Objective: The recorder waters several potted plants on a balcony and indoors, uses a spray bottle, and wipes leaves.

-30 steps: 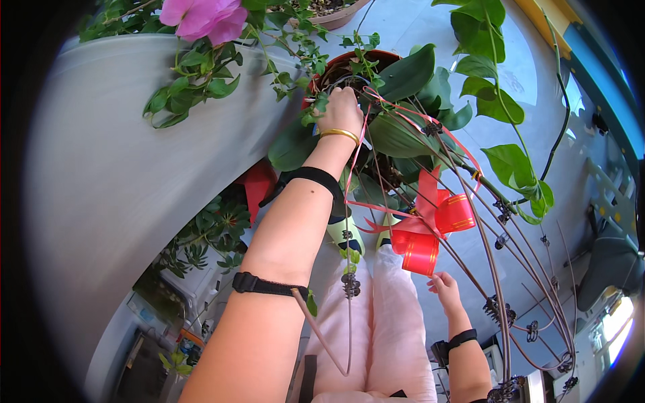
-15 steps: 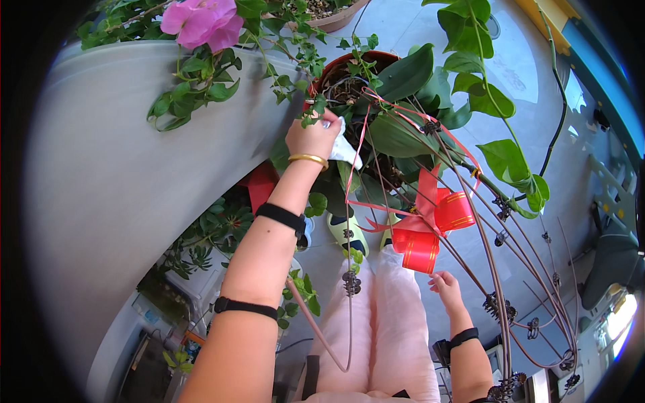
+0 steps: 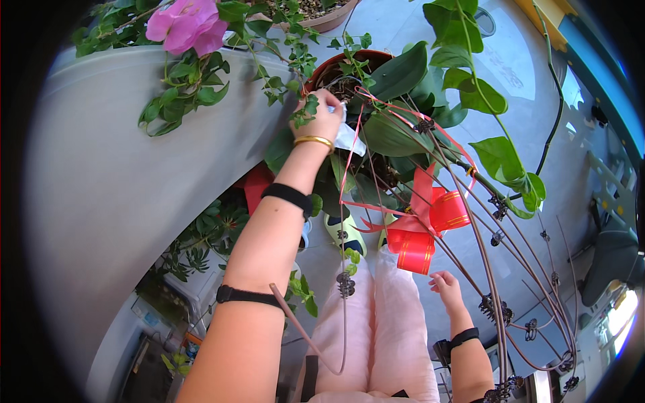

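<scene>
My left hand (image 3: 319, 115) reaches to the rim of a reddish-brown plant pot (image 3: 376, 59). Its fingers are closed on a white cloth or tissue (image 3: 349, 139), which hangs down beside the broad leaves (image 3: 396, 136). A thin ivy strand partly covers that hand. Lower down, my right hand (image 3: 446, 284) is held loosely with its fingers apart and nothing in them. Just above it hangs a red ribbon bow (image 3: 418, 250) with gold stripes, tied among long brown stems with dark clips (image 3: 495, 307).
A pink flower (image 3: 188, 25) and trailing ivy overhang a pale curved surface (image 3: 134, 168) at the left. Heart-shaped leaves on a vine (image 3: 498, 161) hang at the right. Another pot (image 3: 329, 19) stands farther back. My feet in yellow-green shoes (image 3: 344, 232) are below the plant.
My left hand has moved slightly farther away along the pot rim, with the white cloth or tissue still in it. My right hand has barely moved.
</scene>
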A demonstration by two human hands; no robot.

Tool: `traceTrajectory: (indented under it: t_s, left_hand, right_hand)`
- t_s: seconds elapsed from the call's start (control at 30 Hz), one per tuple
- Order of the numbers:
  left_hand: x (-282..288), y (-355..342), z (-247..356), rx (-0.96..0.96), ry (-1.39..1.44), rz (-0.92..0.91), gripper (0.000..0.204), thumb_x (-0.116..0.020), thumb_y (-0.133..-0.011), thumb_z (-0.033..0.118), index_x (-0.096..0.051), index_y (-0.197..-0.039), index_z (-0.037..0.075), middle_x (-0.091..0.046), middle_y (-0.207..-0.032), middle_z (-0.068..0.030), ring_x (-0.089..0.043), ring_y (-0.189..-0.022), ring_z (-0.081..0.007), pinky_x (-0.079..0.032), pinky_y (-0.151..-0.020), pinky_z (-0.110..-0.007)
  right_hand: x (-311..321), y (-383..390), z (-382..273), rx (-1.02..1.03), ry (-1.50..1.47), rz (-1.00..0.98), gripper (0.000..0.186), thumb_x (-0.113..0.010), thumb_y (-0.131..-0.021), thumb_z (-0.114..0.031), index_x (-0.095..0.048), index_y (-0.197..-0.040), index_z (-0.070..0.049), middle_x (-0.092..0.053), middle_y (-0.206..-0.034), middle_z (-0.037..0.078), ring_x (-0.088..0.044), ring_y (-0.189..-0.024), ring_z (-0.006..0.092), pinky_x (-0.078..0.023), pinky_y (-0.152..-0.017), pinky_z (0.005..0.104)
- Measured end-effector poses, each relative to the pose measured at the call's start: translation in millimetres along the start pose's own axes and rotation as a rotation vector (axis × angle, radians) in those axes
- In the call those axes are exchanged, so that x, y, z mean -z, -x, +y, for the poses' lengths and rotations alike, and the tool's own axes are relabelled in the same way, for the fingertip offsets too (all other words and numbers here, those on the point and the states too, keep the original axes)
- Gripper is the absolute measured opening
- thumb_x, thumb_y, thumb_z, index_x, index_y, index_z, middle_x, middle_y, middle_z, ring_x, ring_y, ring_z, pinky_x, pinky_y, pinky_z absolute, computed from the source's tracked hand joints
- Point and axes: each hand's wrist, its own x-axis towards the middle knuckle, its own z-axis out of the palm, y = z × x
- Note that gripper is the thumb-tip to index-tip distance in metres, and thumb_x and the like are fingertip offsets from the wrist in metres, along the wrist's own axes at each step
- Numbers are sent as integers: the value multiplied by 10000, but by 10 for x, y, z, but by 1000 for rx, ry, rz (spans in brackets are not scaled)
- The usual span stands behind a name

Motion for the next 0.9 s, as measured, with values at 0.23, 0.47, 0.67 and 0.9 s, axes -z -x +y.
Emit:
traceTrajectory:
  t_s: [0.23,0.47,0.67,0.9]
  left_hand:
    - [560,113,-44,232,141,-122,221,-636,-708,224,-607,-877,85,-634,-797,-117,-603,-758,-301,-467,-676,-368]
    - [906,785,-238,287,325,-159,139,-625,-753,136,-613,-879,78,-595,-660,-40,-561,-602,-136,-441,-588,-269]
    - [1304,1415,-162,345,449,-106,121,-614,-779,98,-594,-884,41,-586,-641,-31,-539,-573,-92,-429,-555,-237]
    - [1632,2126,126,410,551,-169,123,-597,-796,75,-579,-915,49,-592,-663,-19,-550,-579,-79,-430,-549,-229]
  right_hand:
    - [6,-1,-106,-63,-11,42,190,-493,-858,-181,-597,-901,-28,-604,-751,48,-535,-643,98,-429,-617,229]
    - [87,75,-283,-4,-28,72,193,-510,-850,-211,-598,-898,-46,-606,-748,34,-529,-638,89,-423,-620,226]
    - [184,261,-454,119,34,129,172,-526,-848,-191,-583,-820,-32,-586,-719,34,-516,-625,86,-417,-586,216]
    - [-33,683,-645,246,69,131,283,-567,-837,-267,-541,-664,-45,-526,-610,-18,-451,-562,54,-362,-516,210]
